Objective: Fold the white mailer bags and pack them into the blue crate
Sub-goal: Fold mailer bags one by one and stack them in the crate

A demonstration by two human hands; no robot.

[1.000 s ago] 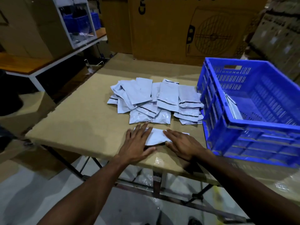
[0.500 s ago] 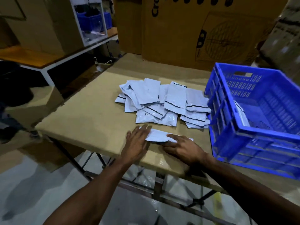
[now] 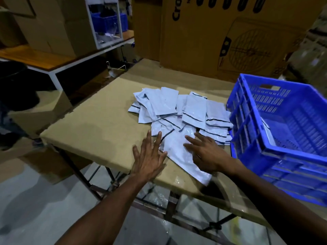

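Mailer bag (image 3: 178,147), white, lies flat near front edge of tabletop (image 3: 99,131), angled w/ its near corner reaching the edge. It sits between both hands and partly under them. Left hand (image 3: 149,156) is at bag's left edge, palm down, fingers straight and spread, fingertips pointing away from the person, touching the bag's left side; nothing gripped. Right hand (image 3: 207,152) lies on top of the bag's right half, palm down, fingers extended flat and fanned toward the left, pressing it to the tabletop; no curl round anything. Both forearms come in from bottom of view, converging on the bag.

Behind the bag, touching its far end, is a loose pile of white mailer bags (image 3: 184,110), overlapping, dark strips visible. Blue crate (image 3: 247,124) stands just right of pile & right hand, w/ a white bag (image 3: 269,131) leaning inside against its left wall.
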